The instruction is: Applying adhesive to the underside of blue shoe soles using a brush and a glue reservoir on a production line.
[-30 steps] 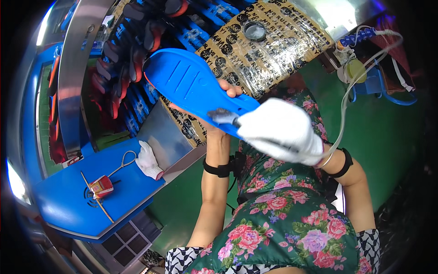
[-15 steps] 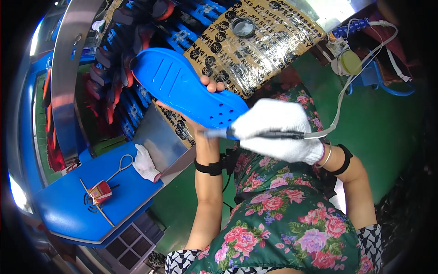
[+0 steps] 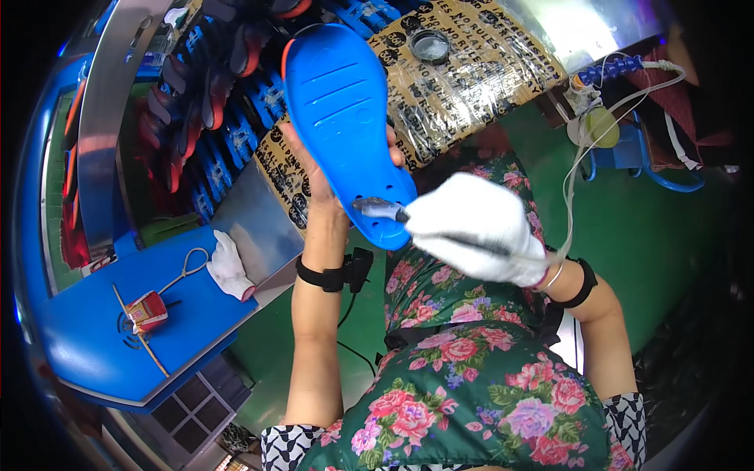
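Note:
My bare left hand grips a blue shoe sole from beneath, its fingertips showing past the right edge. The sole stands nearly upright in view, with grooves across its upper part and small holes at its lower end. In a white knitted glove, my right hand is closed around a brush with a dark handle. The bristles lie over the holed end of the sole, hiding some of the holes. From the handle's back end a thin clear hose runs off to the upper right.
Ahead is a taped cardboard surface bearing a small round dish. Several dark red-edged soles sit on blue racks at left. A blue table holds a white glove and a red box. The hose passes a yellowish round container.
The sole has swung more upright, its grooved end moving up and right. My right hand has brought the brush from beside the lower end onto the sole's face.

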`<state>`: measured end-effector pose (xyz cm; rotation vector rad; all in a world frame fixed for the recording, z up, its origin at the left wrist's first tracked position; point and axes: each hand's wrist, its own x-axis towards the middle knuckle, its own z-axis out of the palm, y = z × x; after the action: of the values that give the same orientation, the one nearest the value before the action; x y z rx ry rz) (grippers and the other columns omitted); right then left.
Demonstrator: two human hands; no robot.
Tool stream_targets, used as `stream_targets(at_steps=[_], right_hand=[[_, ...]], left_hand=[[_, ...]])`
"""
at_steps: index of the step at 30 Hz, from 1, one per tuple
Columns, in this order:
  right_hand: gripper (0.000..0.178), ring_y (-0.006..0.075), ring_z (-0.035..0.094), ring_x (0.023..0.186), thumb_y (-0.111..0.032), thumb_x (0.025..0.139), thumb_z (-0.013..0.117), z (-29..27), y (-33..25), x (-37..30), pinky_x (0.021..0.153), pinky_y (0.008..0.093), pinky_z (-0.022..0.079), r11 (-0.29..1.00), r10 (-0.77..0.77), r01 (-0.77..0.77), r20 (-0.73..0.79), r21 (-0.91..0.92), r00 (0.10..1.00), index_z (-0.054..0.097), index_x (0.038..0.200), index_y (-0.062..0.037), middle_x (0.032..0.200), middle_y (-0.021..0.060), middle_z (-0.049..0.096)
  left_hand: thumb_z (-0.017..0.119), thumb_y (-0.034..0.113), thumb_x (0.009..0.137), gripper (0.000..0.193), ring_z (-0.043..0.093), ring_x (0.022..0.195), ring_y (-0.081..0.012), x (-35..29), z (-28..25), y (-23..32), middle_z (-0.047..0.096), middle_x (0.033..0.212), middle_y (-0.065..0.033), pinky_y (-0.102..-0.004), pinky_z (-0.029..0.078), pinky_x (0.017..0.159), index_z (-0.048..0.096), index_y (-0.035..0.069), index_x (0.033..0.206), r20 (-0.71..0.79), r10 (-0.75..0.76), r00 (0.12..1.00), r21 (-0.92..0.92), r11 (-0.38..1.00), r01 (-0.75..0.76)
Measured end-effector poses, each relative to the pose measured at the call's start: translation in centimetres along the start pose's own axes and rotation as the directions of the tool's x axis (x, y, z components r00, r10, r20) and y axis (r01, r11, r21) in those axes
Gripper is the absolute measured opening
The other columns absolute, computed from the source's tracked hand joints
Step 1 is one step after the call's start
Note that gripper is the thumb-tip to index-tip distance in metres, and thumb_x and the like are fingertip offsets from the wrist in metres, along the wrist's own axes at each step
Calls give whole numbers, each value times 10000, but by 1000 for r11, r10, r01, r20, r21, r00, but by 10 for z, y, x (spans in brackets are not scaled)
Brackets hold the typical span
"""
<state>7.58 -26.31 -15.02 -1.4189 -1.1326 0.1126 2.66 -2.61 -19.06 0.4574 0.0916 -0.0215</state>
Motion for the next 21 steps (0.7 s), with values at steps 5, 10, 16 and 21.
stream_targets(at_steps=[5,10,16,21], right_hand=[[172,224,744,890,-24,789,834,0,0,-8,774,336,593,835,192,-275,215,477,957,775,950,-44,968,98,766],[216,270,741,891,4,760,831,-5,-3,4,777,369,578,981,34,-54,106,185,994,776,963,-46,1000,116,771],[246,263,734,862,-48,761,855,2,-2,-3,747,381,574,955,-33,-50,274,291,961,787,995,-79,995,102,777],[217,260,734,858,-29,761,850,-6,2,10,745,376,569,988,-22,-9,202,153,979,783,965,-54,970,107,776]], left_hand=[[307,1007,745,1250,736,822,-389,1,3,1,682,1087,-280,-492,637,687,432,3,1479,32,-146,989,40,989,145],[337,975,777,1222,741,845,-399,7,3,6,676,1122,-291,-504,651,714,404,-4,1505,23,-331,943,88,941,328],[332,898,872,1096,733,839,-457,12,14,14,662,1154,-338,-545,647,722,396,28,1536,-231,-395,889,432,777,457],[417,813,928,1001,662,1180,-261,17,35,10,600,1394,-223,-377,622,904,425,22,1541,-399,-249,882,572,684,452]])
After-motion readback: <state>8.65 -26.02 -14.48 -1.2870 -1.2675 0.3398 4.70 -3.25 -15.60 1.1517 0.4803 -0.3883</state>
